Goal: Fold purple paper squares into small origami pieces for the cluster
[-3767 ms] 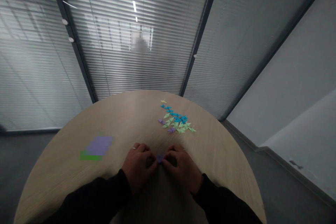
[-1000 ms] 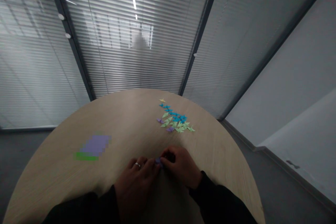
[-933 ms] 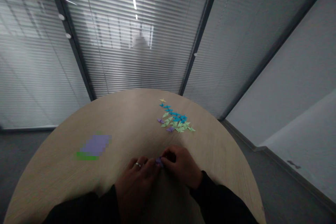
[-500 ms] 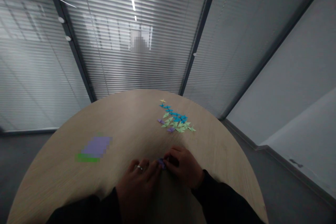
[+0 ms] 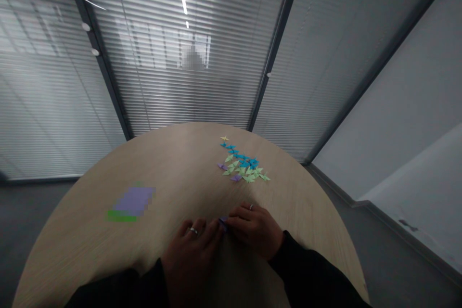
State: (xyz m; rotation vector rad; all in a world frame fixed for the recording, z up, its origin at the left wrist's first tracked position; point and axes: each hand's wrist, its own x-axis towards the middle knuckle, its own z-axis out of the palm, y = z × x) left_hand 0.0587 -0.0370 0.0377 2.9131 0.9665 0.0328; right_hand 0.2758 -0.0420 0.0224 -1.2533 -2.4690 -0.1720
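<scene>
Between my two hands, close to the wooden table top, is a small folded piece of purple paper (image 5: 223,223). My left hand (image 5: 191,250), with a ring on one finger, pinches its left side between thumb and forefinger. From the right, the fingers of my right hand (image 5: 256,231), which also wears a ring, are closed on the other side. Most of the paper is hidden under the fingertips, so its exact folded shape cannot be made out.
Beyond my hands lies a cluster of small folded paper cranes: blue ones (image 5: 243,157), pale green ones (image 5: 249,173), purple ones (image 5: 236,178) and a yellow one (image 5: 224,138). Purple square paper (image 5: 133,200) rests to the left on the round table (image 5: 173,159), with green showing beneath.
My right hand has turned and flattened, its fingers drawing together over the paper, and its ring now shows. My left hand keeps its grip in nearly the same place.
</scene>
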